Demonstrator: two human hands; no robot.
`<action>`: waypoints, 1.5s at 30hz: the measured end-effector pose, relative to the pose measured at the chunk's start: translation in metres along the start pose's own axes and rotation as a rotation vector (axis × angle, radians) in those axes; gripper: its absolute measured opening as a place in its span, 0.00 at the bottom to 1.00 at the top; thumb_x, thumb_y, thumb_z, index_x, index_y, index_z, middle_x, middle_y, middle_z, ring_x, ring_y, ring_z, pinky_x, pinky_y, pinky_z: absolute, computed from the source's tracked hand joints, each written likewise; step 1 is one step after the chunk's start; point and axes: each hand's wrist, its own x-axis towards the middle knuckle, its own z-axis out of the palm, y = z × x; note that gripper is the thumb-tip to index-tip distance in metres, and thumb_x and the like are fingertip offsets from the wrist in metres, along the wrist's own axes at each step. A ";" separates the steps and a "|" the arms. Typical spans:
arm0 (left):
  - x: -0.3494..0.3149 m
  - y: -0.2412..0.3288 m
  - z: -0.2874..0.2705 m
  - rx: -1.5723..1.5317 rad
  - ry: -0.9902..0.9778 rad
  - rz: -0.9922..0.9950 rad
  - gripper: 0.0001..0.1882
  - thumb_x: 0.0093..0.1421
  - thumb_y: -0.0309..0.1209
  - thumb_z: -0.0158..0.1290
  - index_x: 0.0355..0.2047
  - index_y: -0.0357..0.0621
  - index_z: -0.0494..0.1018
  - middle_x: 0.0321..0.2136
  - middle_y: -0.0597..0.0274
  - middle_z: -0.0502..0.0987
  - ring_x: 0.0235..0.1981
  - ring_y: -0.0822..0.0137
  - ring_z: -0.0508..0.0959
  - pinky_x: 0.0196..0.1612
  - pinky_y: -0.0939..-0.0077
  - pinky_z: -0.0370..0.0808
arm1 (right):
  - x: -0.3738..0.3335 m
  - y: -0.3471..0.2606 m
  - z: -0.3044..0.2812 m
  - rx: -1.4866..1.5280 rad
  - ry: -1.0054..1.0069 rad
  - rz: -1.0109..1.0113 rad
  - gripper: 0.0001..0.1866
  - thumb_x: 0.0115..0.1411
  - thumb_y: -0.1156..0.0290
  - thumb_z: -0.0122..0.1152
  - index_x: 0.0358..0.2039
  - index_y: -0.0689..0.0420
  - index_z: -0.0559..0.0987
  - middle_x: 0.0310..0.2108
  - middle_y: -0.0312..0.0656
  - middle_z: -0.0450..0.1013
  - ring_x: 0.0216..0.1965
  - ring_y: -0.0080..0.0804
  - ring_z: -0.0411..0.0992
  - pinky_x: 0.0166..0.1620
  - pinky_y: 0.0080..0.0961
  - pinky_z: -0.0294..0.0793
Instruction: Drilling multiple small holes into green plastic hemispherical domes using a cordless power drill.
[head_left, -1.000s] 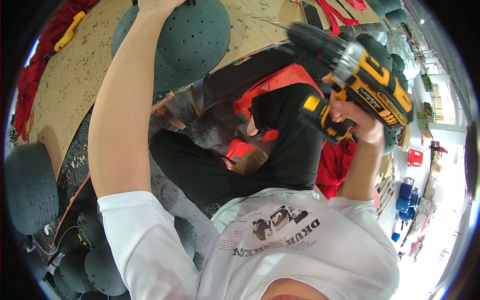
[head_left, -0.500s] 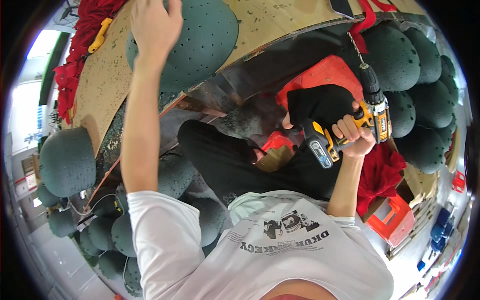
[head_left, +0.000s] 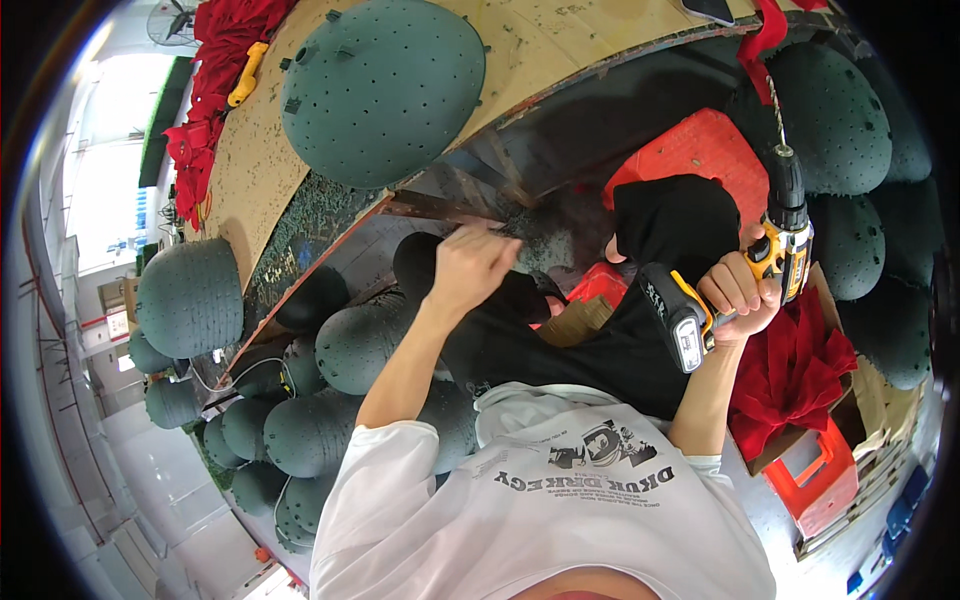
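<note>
Lowering left hand off green dome, drill upright

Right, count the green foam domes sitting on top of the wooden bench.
1: the green foam dome on the wooden bench. Others lie off it; the bench's far end is cut off.

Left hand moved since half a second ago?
Yes. The left hand dropped off the big dark green foam dome on the wooden tabletop, down to the table's edge below it.
</note>
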 end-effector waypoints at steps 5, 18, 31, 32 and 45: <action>0.036 -0.020 -0.075 -0.001 0.283 -0.317 0.20 0.67 0.28 0.45 0.17 0.42 0.73 0.13 0.63 0.72 0.15 0.71 0.74 0.22 0.71 0.69 | -0.002 -0.008 -0.004 -0.007 -0.028 -0.007 0.31 0.58 0.76 0.53 0.64 0.57 0.62 0.19 0.32 0.64 0.21 0.22 0.65 0.33 0.27 0.68; 0.145 -0.036 -0.207 0.058 0.406 -0.166 0.28 0.74 0.47 0.37 0.39 0.35 0.77 0.33 0.54 0.80 0.35 0.64 0.81 0.45 0.69 0.76 | -0.002 -0.005 0.000 -0.069 0.001 0.000 0.33 0.57 0.76 0.52 0.65 0.59 0.61 0.18 0.32 0.62 0.21 0.22 0.63 0.32 0.26 0.66; 0.167 -0.092 -0.205 0.290 0.140 -0.297 0.17 0.64 0.37 0.60 0.47 0.37 0.77 0.39 0.59 0.82 0.41 0.71 0.80 0.49 0.75 0.74 | -0.003 -0.010 -0.003 -0.045 0.017 0.033 0.33 0.56 0.75 0.55 0.64 0.60 0.61 0.17 0.31 0.61 0.19 0.21 0.61 0.30 0.26 0.65; 0.158 -0.083 -0.199 0.187 0.173 -0.399 0.17 0.63 0.36 0.61 0.46 0.36 0.78 0.37 0.61 0.83 0.39 0.72 0.81 0.48 0.77 0.75 | -0.004 -0.010 -0.002 -0.053 0.030 0.032 0.33 0.56 0.75 0.55 0.64 0.60 0.61 0.17 0.31 0.61 0.19 0.21 0.61 0.30 0.26 0.65; 0.052 -0.056 -0.147 -0.394 0.525 -0.903 0.14 0.64 0.33 0.58 0.43 0.34 0.78 0.33 0.61 0.81 0.33 0.72 0.80 0.39 0.78 0.76 | 0.000 -0.012 -0.006 0.005 -0.019 0.068 0.31 0.58 0.76 0.53 0.63 0.59 0.61 0.18 0.33 0.63 0.20 0.22 0.63 0.30 0.25 0.66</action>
